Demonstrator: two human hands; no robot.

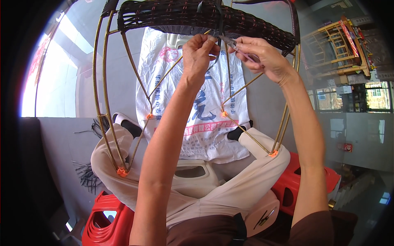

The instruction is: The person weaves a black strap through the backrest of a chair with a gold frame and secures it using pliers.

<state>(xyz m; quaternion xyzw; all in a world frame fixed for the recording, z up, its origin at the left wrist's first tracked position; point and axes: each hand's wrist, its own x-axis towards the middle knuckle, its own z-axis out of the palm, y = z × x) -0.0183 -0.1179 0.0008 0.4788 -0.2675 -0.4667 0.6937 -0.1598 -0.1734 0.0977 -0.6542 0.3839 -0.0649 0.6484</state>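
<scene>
A woven dark brown chair (pixel 180 14) with gold metal legs lies tipped before me, its legs pointing toward my lap. My left hand (pixel 198 55) is closed at the edge of the weave, thumb and fingers pinching a dark weaving strip (pixel 221 20); the pinched part is mostly hidden by the fingers. In my right hand (pixel 262 55) is a pair of pliers (pixel 250 57) with pinkish handles. Their grey jaws point left and meet the strip beside my left fingertips.
Orange-wrapped leg ends (pixel 122 172) rest near my knees. A white printed sack (pixel 164 110) lies under the chair. Red plastic stools (pixel 107 223) flank me, and a beige stool (pixel 188 180) stands between my legs. Loose dark strips (pixel 88 174) lie at left; wooden frames (pixel 336 51) stand far right.
</scene>
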